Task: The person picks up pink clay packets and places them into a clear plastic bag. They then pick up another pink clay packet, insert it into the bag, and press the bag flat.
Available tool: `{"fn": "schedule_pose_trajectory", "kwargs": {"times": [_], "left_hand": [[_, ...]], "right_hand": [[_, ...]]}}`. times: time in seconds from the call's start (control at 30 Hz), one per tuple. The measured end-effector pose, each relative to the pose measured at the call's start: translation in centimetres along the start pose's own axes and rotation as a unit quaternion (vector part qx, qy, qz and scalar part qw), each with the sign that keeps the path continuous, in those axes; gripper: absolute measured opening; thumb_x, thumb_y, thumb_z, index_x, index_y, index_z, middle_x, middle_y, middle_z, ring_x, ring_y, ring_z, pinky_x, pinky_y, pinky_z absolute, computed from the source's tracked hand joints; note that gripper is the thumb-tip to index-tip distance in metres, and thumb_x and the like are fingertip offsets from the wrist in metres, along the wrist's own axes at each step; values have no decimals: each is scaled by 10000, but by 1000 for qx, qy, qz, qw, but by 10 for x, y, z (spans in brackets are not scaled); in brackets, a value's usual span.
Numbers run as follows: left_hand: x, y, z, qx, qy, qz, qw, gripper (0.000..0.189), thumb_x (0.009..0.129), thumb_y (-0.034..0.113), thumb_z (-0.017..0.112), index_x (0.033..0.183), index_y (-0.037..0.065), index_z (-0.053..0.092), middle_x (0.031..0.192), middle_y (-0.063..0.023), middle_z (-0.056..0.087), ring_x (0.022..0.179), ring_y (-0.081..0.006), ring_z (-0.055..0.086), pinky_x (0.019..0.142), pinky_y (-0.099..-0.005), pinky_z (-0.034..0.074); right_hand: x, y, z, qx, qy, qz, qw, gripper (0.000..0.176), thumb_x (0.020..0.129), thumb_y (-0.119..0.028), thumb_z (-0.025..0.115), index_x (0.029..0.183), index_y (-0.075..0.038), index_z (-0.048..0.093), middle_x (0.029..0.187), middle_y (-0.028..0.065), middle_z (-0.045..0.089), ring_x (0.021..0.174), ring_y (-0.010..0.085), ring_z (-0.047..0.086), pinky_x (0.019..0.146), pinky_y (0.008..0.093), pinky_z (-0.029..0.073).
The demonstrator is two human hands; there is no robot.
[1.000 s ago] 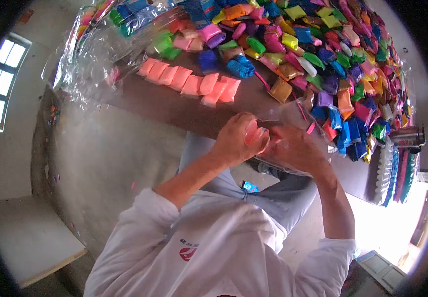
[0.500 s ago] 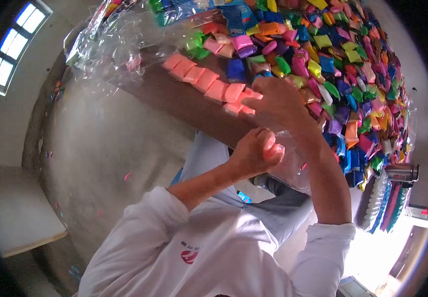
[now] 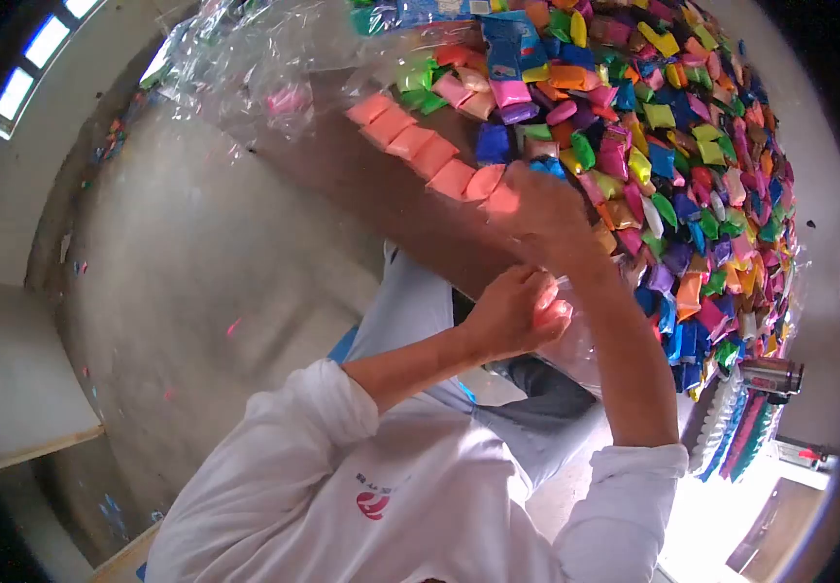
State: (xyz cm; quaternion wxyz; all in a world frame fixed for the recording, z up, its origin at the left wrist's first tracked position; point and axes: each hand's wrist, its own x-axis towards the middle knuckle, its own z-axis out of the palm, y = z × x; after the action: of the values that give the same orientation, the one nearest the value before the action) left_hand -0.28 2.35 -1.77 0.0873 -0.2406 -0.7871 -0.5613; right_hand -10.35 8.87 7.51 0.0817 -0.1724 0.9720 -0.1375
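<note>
Your left hand (image 3: 509, 313), in the head view, is closed around some salmon-pink packets (image 3: 550, 311), over the near edge of the tabletop (image 3: 357, 175). Clear film (image 3: 580, 352) hangs just beside it, toward the right. Your right hand (image 3: 546, 212) reaches in past that near edge, fingers bent, at the end of a salmon-pink row (image 3: 429, 154). You have fingertips at the last packet (image 3: 502, 198), though I cannot tell whether you grip it or only touch it. That row runs slantwise, roughly along the near edge, its packets touching or overlapping, and its far end points toward the left edge. Just behind it, you have a dark blue packet (image 3: 494, 144) beside a big mixed heap (image 3: 672, 175) that spreads to the far and right edges. Crumpled clear plastic (image 3: 235, 68) lies at the left edge, and a metal can (image 3: 770, 375) is by the right edge
</note>
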Motion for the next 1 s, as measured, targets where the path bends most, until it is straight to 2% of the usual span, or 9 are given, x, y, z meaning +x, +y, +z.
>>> {"fn": "schedule_pose_trajectory", "kwargs": {"times": [0.07,0.17,0.3,0.37,0.6,0.8,0.9,0.97,1.0], "left_hand": [[0,1,3,20,18,0,1000,267,751,232,703,841,64,517,770,-112,555,786,-338,573,735,-416,496],[0,-4,6,17,32,16,999,269,747,239,704,860,64,533,782,-118,556,783,-341,572,734,-430,499],[-1,-7,11,23,28,14,999,273,745,247,681,815,31,529,825,-157,552,790,-354,562,727,-441,479],[-1,-6,9,16,51,26,998,277,739,245,688,811,32,526,833,-161,546,798,-354,563,731,-441,478],[2,1,3,6,42,28,999,260,750,228,678,785,36,506,792,-142,542,777,-340,554,722,-441,469],[3,6,-1,20,28,32,999,261,758,222,674,758,41,487,758,-134,527,759,-332,543,711,-426,461],[1,0,2,-2,45,18,999,269,764,230,669,740,45,474,751,-131,521,768,-332,541,716,-432,457],[0,-4,5,4,25,27,999,269,760,237,670,843,23,530,829,-155,555,821,-348,553,765,-438,467],[1,-3,4,4,26,27,999,269,760,237,670,843,23,530,829,-155,555,821,-348,553,765,-438,467]], "right_hand": [[-2,25,-9,-72,47,-154,984,583,682,-403,729,1112,-41,571,992,179,655,931,376,625,839,452,501],[14,60,27,-26,27,-105,994,653,667,-388,740,1182,-41,539,1064,182,638,981,372,611,874,439,488],[5,43,31,-73,16,-84,994,724,660,-392,742,1245,-51,489,1123,195,610,1027,364,595,894,441,478],[5,37,31,-78,11,-35,996,708,668,-385,736,1237,-58,471,1122,193,599,1030,363,589,874,460,482],[0,35,16,-108,-12,-35,993,568,675,-363,717,1116,-72,509,1024,197,619,960,380,604,818,477,487],[0,36,7,2,-30,-48,998,535,685,-359,682,1084,-32,540,1008,220,628,956,399,604,828,450,486],[7,26,15,53,26,-59,996,585,698,-341,674,1172,-32,525,1063,236,616,1012,392,589,864,447,481],[15,26,26,78,122,-107,984,619,740,-317,658,1279,-73,478,1124,236,572,1050,391,571,881,455,480],[15,22,30,78,122,-107,984,619,740,-317,658,1279,-73,478,1124,236,572,1050,391,571,881,455,480]]}}
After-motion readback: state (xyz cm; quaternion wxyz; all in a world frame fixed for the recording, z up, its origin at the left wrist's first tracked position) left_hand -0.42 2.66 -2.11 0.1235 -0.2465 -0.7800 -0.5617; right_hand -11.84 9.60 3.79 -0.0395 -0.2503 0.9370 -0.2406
